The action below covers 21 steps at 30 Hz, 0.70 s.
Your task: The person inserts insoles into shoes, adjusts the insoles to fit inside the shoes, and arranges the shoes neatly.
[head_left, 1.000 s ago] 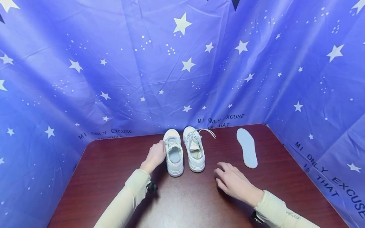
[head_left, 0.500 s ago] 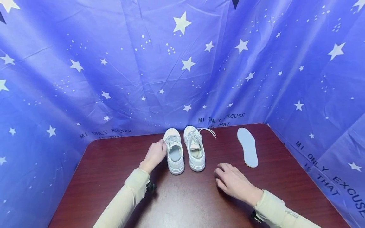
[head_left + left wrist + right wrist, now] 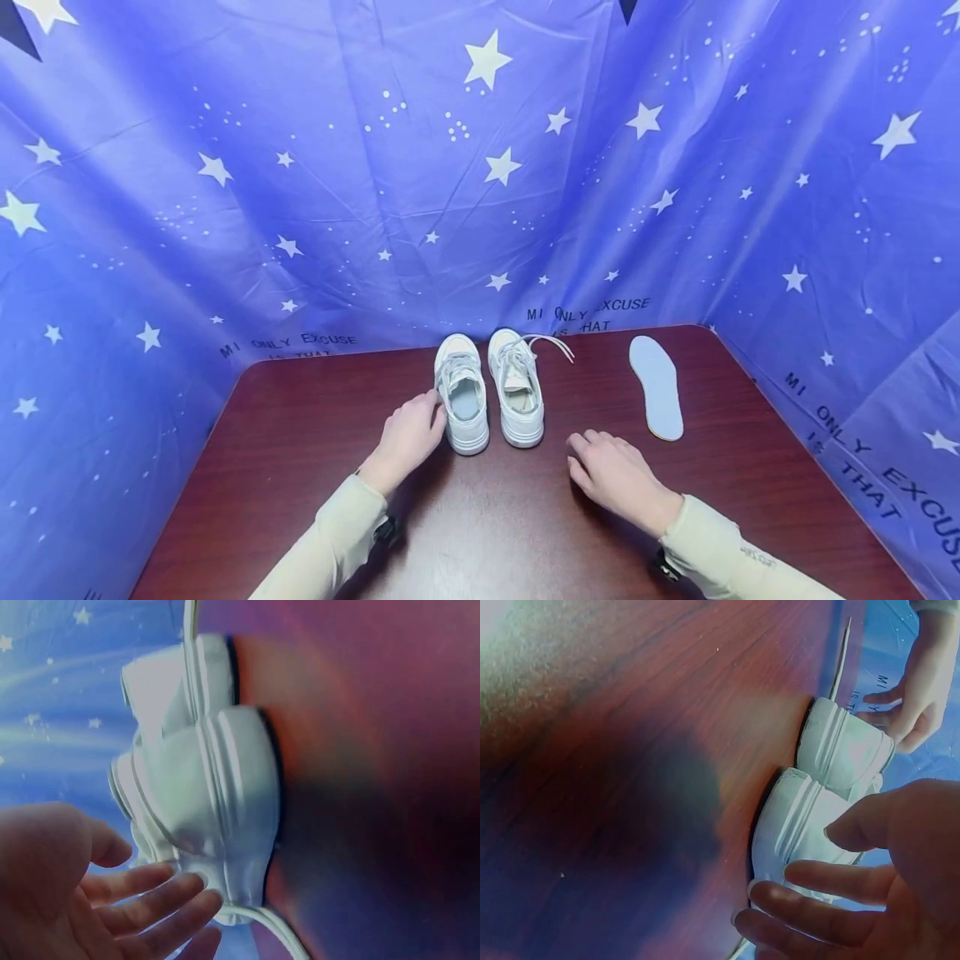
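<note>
Change: left hand [image 3: 407,437] has slid back along the outer side of the left shoe [image 3: 461,375], fingertips now nearer the heel than half a second ago. Fingers look relaxed, not wrapped round anything; contact with the shoe wall: can't tell, they're right beside it at least. Both shoes hold position, upright on the surface [image 3: 300,417], toes away from the person, right shoe [image 3: 516,382] just beside the left one. Right hand [image 3: 621,479] hasn't noticeably moved: loosely bent fingers, nothing in them, between the right shoe and the loose insole [image 3: 657,389]. Insole lies flat at far right, out of both shoes. Left shoe has a grey footbed [image 3: 465,402] inside; right shoe's interior looks paler. My read: left shoe stands without support, both hands are free, and the loose insole hasn't been dealt with.
</note>
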Tool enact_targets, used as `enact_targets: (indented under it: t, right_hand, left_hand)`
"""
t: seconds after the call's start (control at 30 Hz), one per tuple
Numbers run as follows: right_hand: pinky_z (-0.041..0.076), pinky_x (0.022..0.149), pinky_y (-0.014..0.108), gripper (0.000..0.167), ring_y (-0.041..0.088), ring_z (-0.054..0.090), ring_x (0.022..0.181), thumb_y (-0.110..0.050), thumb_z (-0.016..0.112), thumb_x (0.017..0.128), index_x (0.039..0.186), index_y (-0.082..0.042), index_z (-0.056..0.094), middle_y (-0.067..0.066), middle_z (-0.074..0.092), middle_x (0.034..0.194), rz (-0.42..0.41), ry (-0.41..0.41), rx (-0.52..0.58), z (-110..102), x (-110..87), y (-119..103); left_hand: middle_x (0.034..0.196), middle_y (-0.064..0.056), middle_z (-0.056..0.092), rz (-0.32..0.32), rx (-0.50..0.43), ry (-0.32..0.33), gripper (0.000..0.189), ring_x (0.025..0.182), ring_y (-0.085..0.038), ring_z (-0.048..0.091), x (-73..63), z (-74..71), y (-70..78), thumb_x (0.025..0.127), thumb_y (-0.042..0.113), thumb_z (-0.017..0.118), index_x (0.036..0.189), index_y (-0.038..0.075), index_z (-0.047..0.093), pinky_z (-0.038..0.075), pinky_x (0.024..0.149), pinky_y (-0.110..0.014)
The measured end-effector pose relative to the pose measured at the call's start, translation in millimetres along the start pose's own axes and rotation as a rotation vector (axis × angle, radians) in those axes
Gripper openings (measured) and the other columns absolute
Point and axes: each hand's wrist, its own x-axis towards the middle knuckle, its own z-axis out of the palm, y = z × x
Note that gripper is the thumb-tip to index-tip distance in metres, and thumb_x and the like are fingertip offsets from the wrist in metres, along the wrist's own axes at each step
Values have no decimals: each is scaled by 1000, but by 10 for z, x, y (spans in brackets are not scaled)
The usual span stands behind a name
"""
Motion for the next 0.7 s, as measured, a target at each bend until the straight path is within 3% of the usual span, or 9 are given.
enact_targets:
  t: [0.2, 0.37, 0.7]
  right_hand:
    - [48, 52, 42, 14, 28, 62, 64, -13, 74, 87, 86, -10, 61, 2, 55, 70, 45, 17, 17, -6, 34, -9]
    - [48, 50, 42, 13, 28, 64, 64, -13, 73, 87, 86, -9, 61, 2, 56, 69, 54, 28, 43, -2, 93, -16]
    - [47, 47, 42, 13, 29, 64, 60, -11, 72, 87, 83, -10, 60, 3, 57, 68, 54, 70, 71, -36, 241, -40]
  left_hand:
    - [83, -11, 65, 96, 67, 96, 12, 75, -36, 66, -222, -1, 116, 99, 19, 63, 96, 7, 63, 52, 59, -50]
    - [86, -12, 66, 122, 122, 133, 20, 81, -35, 66, -358, -5, 190, 103, 25, 60, 97, 6, 65, 52, 66, -50]
    - [128, -20, 64, 97, 185, 104, 39, 120, -38, 59, -644, -46, 339, 104, 30, 55, 132, 5, 66, 49, 88, -54]
